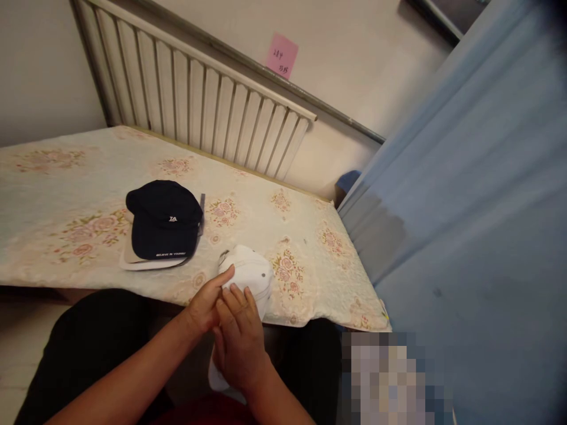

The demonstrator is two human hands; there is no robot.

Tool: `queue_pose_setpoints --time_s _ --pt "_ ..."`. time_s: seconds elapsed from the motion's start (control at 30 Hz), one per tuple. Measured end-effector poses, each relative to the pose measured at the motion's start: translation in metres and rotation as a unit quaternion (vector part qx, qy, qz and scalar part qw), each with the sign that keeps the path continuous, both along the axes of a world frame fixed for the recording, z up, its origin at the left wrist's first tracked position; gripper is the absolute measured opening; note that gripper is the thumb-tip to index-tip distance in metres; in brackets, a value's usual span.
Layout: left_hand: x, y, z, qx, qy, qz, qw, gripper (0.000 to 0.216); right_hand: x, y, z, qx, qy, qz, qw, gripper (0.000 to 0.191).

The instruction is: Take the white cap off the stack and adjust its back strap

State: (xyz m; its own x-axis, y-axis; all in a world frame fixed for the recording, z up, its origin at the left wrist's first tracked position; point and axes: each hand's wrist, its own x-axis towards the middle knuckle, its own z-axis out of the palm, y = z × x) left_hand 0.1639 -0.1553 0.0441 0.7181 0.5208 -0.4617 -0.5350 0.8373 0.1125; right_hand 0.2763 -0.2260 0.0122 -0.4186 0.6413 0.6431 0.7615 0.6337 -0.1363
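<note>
A white baseball cap (pixel 250 268) is between my hands at the front edge of the bed, its crown away from me and its brim towards my lap. My left hand (pixel 208 304) grips the cap's left side, the thumb lying along the crown. Across the front of the cap, my right hand (pixel 239 333) is closed over it, its fingertips on the crown and close to the left hand. Much of the brim is hidden under the right hand. To the left, a black cap (pixel 166 212) with white lettering rests on top of lighter caps (pixel 153 264).
A flowered cover (pixel 283 218) lies over the bed. Behind it stand a white radiator (pixel 204 100) and a wall with a pink note (pixel 282 56). A blue curtain (pixel 452 236) hangs on the right. My dark-clad legs are below the bed's edge.
</note>
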Motion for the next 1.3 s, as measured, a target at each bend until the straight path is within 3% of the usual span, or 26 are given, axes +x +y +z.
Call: queue_pose_setpoints --time_s 0.1,0.37,0.47,0.53,0.63,0.73,0.93,1.13,1.3 --pt "0.002 0.0 -0.003 -0.012 -0.02 -0.016 1.0 0.046 0.0 0.005 -0.001 0.011 0.004 -0.01 1.0 0.047" --pt "0.011 -0.006 -0.005 0.158 0.018 0.087 0.983 0.048 0.021 0.03 0.004 0.043 0.028 -0.057 0.997 0.046" --pt "0.011 -0.006 -0.009 0.198 -0.032 0.06 0.978 0.056 0.034 0.038 0.0 0.025 0.062 -0.106 0.992 0.043" --pt "0.011 -0.006 -0.011 0.205 -0.057 0.032 0.977 0.06 0.038 0.039 -0.001 0.004 0.093 -0.147 0.985 0.041" --pt "0.012 -0.006 -0.01 0.205 -0.053 0.046 0.976 0.058 0.033 0.034 -0.001 0.003 0.113 -0.16 0.981 0.044" --pt "0.012 -0.005 -0.004 0.18 -0.029 0.083 0.98 0.053 0.018 0.023 0.002 0.025 0.087 -0.103 0.991 0.049" --pt "0.004 -0.003 0.002 0.087 0.019 0.061 0.994 0.051 -0.002 0.012 0.003 0.021 0.017 -0.023 0.999 0.052" --pt "0.009 -0.007 -0.003 0.143 -0.021 0.082 0.986 0.046 0.016 0.028 0.004 0.016 0.037 -0.074 0.996 0.051" --pt "0.015 -0.006 -0.008 0.168 -0.072 0.083 0.98 0.054 0.034 0.035 0.0 0.0 0.093 -0.152 0.984 0.043"
